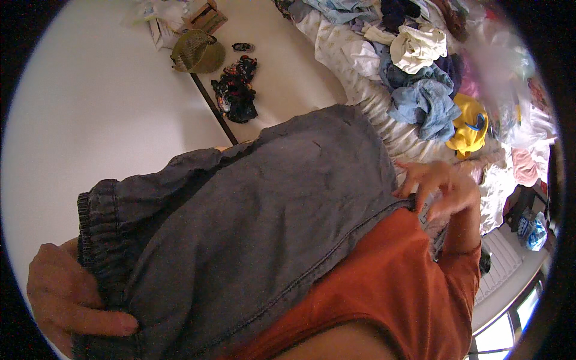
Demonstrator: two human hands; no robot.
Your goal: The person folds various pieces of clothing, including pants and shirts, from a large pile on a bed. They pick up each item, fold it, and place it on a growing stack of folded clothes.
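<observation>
A dark grey cloth garment with a gathered elastic band stretches across the view in front of my orange top. At the lower left, my left hand grips the elastic end, its thumb lying on the cloth. My right hand is at the other end, beside the corner of the long seamed edge. Its fingers are spread and blurred, so whether they pinch the cloth cannot be made out. The garment hides part of the surface behind it.
An olive mesh cap, a cardboard box and a dark patterned cloth bundle lie on a pale surface. Blue denim clothing, a yellow garment and cream cloth are heaped on a patterned sheet.
</observation>
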